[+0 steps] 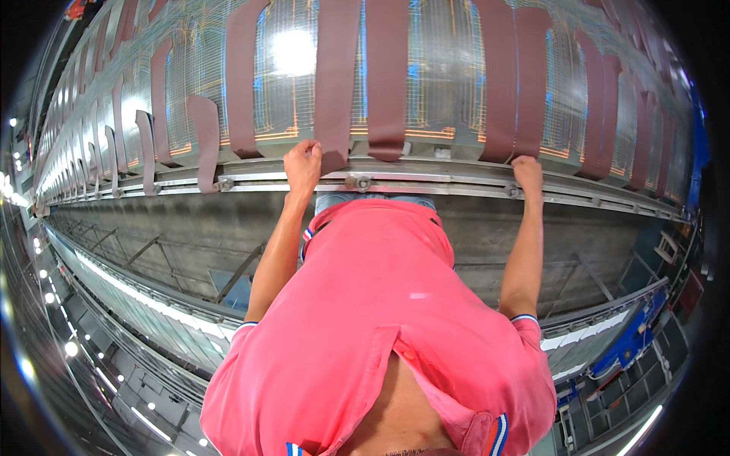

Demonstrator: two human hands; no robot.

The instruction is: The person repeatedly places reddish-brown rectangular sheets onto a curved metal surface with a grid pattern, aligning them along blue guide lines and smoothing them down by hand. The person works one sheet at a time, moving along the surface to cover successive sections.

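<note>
Long reddish-brown strips, which look like fabric pieces, lie across a glossy printing table. My left hand (303,166) is closed, its thumb and fingertips pinched at the left edge of one brown strip (337,83), near its lower end. That end hangs slightly over the table's metal rail. Further right, my right hand (527,175) is closed at the lower end of another brown strip (530,83), fingertips at its corner. A neighbouring strip (499,83) lies close along its left side. Between my hands a further strip (386,83) lies flat. My fingers partly hide both grips.
The metal rail (433,182) with bolted fittings runs along the near table edge. Thin orange and blue lines mark the table surface (293,99). Several more strips lie to both sides, some ends overhanging. Behind me, across a concrete aisle (190,228), stands another long table (152,304).
</note>
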